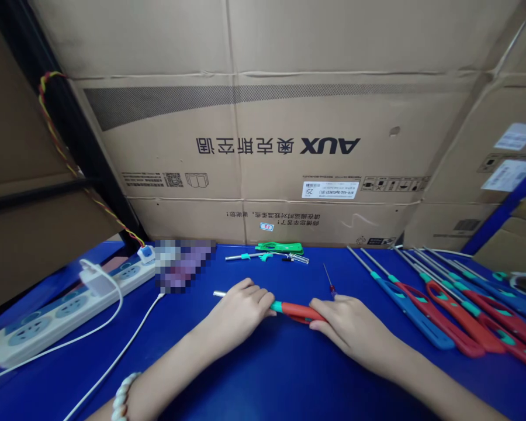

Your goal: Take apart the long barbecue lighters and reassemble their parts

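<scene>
Both hands hold one long-necked gas lighter (291,310) with an orange body, a teal collar and a metal tube. My left hand (245,307) is closed around the tube near the collar, and the tube's tip sticks out to its left. Around the rear of the orange body, my right hand (348,327) is closed too. A thin screwdriver (331,286) lies just beyond my right hand, its handle partly hidden by it. Behind the lighter lie a green lighter shell (280,248) and loose parts, among them a metal tube (241,256) with teal pieces.
Several blue, red and orange lighters (425,310) lie side by side at the right. A white power strip (70,310) with plugs and white cables occupies the left, near a blurred-out object (184,266). A cardboard sheet (263,117) stands upright behind the blue table (263,374).
</scene>
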{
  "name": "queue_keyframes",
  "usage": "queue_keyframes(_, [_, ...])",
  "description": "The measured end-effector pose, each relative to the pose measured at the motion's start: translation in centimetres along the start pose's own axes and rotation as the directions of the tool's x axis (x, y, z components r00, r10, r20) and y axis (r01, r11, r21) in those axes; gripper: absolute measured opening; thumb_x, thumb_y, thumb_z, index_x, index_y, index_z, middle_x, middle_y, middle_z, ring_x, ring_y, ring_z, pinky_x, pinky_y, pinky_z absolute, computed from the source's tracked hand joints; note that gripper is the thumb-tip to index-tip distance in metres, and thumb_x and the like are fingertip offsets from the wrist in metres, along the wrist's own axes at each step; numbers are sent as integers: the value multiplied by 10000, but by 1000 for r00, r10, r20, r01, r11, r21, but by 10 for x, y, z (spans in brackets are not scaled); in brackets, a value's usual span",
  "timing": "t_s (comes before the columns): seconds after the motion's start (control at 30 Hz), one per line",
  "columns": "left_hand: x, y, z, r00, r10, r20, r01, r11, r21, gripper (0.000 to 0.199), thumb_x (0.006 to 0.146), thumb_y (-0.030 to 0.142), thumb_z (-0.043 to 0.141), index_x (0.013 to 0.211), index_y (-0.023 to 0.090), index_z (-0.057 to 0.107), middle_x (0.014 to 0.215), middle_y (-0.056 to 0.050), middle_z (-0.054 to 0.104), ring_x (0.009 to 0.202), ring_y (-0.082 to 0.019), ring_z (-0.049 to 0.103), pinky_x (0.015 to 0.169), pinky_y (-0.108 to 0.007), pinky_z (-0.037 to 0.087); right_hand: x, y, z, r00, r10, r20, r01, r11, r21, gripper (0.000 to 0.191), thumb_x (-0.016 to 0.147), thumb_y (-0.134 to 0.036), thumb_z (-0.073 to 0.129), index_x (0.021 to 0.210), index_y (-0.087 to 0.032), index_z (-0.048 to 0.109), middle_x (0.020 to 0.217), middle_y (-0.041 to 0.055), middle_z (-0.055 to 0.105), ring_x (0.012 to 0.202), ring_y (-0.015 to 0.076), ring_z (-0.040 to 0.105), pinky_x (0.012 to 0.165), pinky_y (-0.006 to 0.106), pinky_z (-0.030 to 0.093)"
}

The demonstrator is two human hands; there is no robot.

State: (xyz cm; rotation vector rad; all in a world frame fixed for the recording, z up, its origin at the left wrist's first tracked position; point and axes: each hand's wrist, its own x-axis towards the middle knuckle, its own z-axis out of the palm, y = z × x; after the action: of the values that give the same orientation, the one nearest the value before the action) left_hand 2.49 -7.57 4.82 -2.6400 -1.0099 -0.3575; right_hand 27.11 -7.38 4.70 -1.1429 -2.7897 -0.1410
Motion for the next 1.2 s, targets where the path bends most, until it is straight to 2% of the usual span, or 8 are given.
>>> queue_keyframes(0.13, [0,2,5,991,68,-114,-56,993,104,375,1024,216,246,769,148,513,639,-24,558,542,-173,497,640,-320,370,-1,-1,-3,996,55,65,-60,994,87,181,974,-320,449,859,-202,526,740,15,677,655,223,643,557,276,327])
queue_keyframes(0.33, [2,7,6,975,87,-203,-61,989,132,379,1024,198,235,789,142,528,632,-21,538,537,-170,483,647,-321,385,-3,-1,-7,995,72,75,-83,984,158,156,968,-303,463,883,-199,544,768,27,681,681,225,655,551,256,324])
queue_keyframes(0.6, [3,2,8,986,85,-142,-68,990,122,398,1030,223,221,810,148,543,647,-23,557,560,-169,502,677,-329,389,-2,-1,-11,992,85,92,-108,954,281,177,963,-306,470,833,-206,535,722,1,658,636,191,628,541,240,323])
queue_keyframes(0.77, [2,-18,-3,991,38,-129,-18,988,151,400,1033,267,230,815,156,546,674,-25,586,616,-179,537,717,-334,370,0,14,-11,995,85,51,-99,899,426,202,964,-374,461,864,-219,545,741,-21,636,654,158,592,577,224,347])
queue_keyframes(0.93, [-2,-36,-14,996,-40,-86,53,986,158,428,1028,323,228,811,144,550,706,-40,610,647,-186,564,749,-342,377,-1,27,-12,992,123,16,-119,896,428,253,983,-370,406,818,-211,512,690,-21,596,612,157,563,584,229,359])
queue_keyframes(1.07, [0,-22,-14,999,-29,-45,32,998,50,425,1011,405,255,1006,116,566,842,-81,649,741,-221,596,754,-366,399,1,16,-7,993,109,-53,-87,948,308,204,977,-327,429,853,-205,535,741,9,641,646,180,598,595,246,368])
queue_keyframes(1.13, [1,-6,-10,999,4,-42,-5,999,-39,435,995,451,298,1209,129,496,944,-92,656,841,-237,603,817,-387,401,2,5,-1,993,47,-110,-22,975,220,215,963,-342,458,830,-198,546,748,20,658,641,184,606,616,261,376])
queue_keyframes(1.2, [3,10,-5,999,48,1,-47,984,-173,433,999,436,312,1289,142,439,980,-86,655,860,-222,610,836,-378,412,4,-4,5,982,-37,-187,67,985,157,263,962,-382,455,817,-190,562,734,29,664,644,182,614,649,278,383])
